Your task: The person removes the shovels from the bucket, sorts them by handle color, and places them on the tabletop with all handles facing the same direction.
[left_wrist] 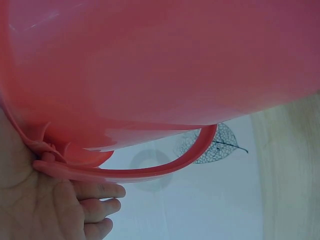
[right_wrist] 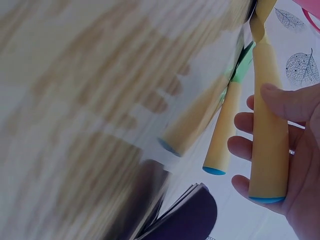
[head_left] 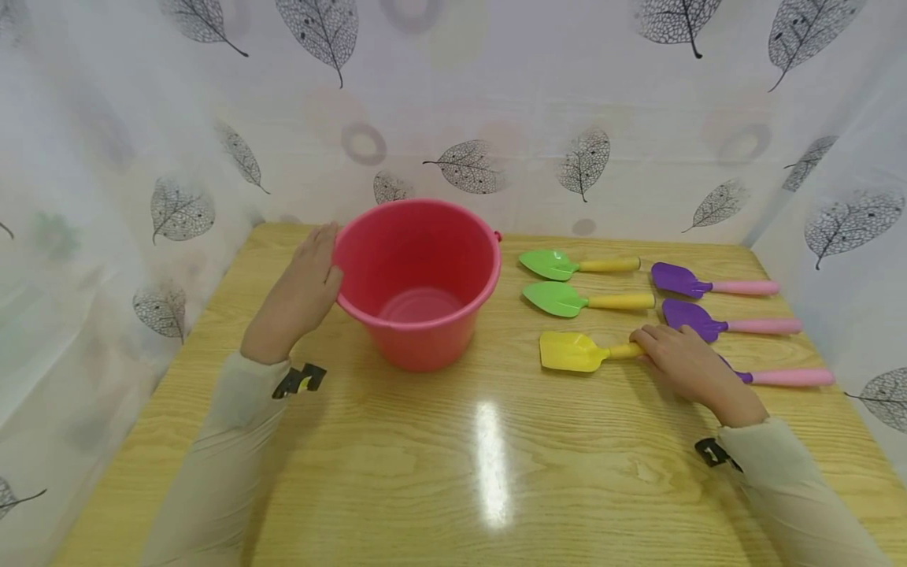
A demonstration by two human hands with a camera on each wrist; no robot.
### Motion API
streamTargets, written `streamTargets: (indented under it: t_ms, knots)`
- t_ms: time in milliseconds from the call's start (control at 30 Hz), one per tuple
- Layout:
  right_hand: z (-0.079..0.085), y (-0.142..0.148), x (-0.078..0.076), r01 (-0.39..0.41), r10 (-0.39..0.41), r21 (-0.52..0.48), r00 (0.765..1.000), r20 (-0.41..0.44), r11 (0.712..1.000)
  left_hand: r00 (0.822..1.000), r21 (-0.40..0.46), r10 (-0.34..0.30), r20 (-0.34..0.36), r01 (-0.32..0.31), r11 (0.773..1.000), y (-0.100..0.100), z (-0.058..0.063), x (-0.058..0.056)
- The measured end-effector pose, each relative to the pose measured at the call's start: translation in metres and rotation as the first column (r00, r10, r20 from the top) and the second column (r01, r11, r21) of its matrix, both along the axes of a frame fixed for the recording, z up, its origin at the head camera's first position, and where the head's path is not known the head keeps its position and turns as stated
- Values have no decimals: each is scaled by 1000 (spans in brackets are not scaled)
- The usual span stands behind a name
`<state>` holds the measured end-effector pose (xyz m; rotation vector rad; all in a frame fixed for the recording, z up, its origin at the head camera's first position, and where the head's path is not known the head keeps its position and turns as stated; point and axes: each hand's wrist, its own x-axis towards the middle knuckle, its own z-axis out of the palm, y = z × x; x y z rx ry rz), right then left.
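A red bucket (head_left: 420, 339) stands upright on the table. My left hand (head_left: 303, 287) rests against the left side of its rim. In the left wrist view the palm lies beside the joint of the bucket's handle (left_wrist: 145, 173), with the fingers (left_wrist: 97, 210) extended below it. My right hand (head_left: 683, 364) holds a yellow toy shovel (head_left: 572, 351) by its handle, close over the table. From the right wrist view, the thumb and fingers wrap round that handle (right_wrist: 270, 145). The shovel's blade points left, towards the bucket.
Two green trowels (head_left: 556, 299) with yellow handles lie behind the yellow shovel. Several purple spades (head_left: 680, 279) with pink handles lie at the right, one partly hidden by my right hand. A leaf-patterned curtain (head_left: 538, 118) surrounds the wooden table (head_left: 397, 472) at the back and sides.
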<state>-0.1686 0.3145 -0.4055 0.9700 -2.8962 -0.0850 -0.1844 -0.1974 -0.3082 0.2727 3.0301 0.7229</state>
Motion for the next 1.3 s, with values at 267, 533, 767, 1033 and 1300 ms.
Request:
streamTargets:
  t_ms: [267, 533, 767, 1033, 1300]
  knots:
    - [-1, 1, -1, 6, -6, -3, 1000, 12, 1000, 1000, 0, 1, 3, -1, 1000, 0, -1, -1]
    - [-1, 1, -1, 26, -25, -16, 999, 46, 1000, 1000, 1, -1, -4, 1, 1000, 0, -1, 1]
    - [-1, 2, -2, 33, -31, -25, 997, 71, 999, 1000, -6, 0, -4, 0, 1000, 0, 0, 2]
    - [1, 3, -2, 33, -31, -24, 997, 71, 999, 1000, 10, 1, -1, -1, 1000, 0, -2, 0]
    - [2, 2, -4, 38, -36, -24, 995, 90, 999, 1000, 14, 1, -3, -1, 1000, 0, -3, -1]
